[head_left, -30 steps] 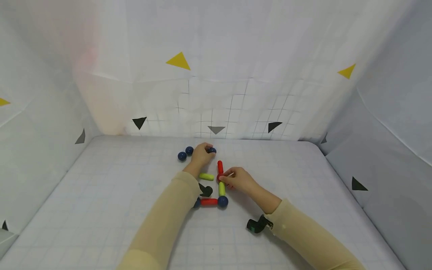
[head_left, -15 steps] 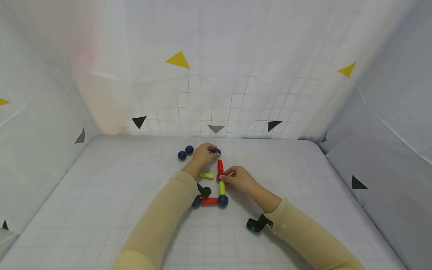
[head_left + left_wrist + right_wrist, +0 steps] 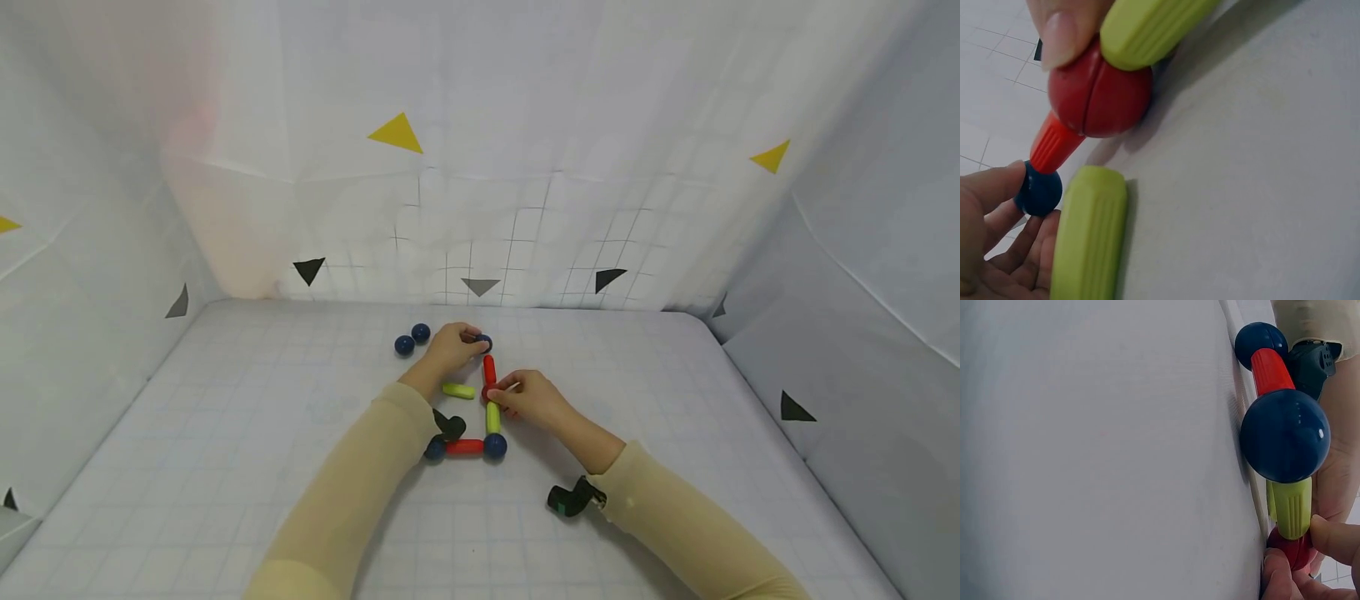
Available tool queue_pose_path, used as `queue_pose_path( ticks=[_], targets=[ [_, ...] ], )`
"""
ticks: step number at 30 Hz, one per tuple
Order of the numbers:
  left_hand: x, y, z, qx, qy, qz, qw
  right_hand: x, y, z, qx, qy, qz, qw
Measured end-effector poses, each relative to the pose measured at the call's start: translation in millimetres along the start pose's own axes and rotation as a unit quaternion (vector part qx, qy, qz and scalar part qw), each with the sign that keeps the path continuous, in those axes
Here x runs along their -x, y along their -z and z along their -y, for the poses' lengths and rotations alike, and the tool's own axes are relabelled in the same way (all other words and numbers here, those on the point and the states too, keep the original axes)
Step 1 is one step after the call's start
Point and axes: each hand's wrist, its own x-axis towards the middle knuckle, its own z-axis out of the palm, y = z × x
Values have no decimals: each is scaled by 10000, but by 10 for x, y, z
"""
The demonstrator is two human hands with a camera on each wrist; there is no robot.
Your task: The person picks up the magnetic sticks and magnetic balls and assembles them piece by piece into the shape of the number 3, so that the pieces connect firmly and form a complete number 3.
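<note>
My left hand point(image 3: 450, 348) pinches a blue ball point(image 3: 1041, 192) between thumb and fingers, at the far end of a short red rod point(image 3: 490, 368). Whether ball and rod touch, I cannot tell. The rod's near end meets a red ball point(image 3: 1099, 94), which the thumb and fingers of my right hand point(image 3: 536, 400) grip. From that red ball a yellow-green rod point(image 3: 492, 418) runs toward me to another blue ball point(image 3: 1286, 435). A second red rod point(image 3: 465, 447) links this one to a blue ball point(image 3: 435, 450) on the left, partly hidden by the left wrist camera.
Two loose blue balls, a nearer one point(image 3: 404, 345) and a farther one point(image 3: 421, 333), lie left of my left hand. A loose yellow-green rod point(image 3: 458, 391) lies between the arms. White sheeting with coloured triangles walls the table point(image 3: 645, 375) at the back and sides.
The left hand has brought its blue ball rightward and slightly nearer, to the far end of the red rod. My right hand keeps its grip on the red ball in the same place.
</note>
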Motion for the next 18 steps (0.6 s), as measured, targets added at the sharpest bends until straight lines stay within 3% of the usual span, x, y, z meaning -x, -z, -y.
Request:
queue_pose_path(
  ticks=[18],
  targets=[
    [-3, 11, 26, -267, -206, 387, 9987, -15, 10, -15, -147, 125, 67, 9998]
  ],
)
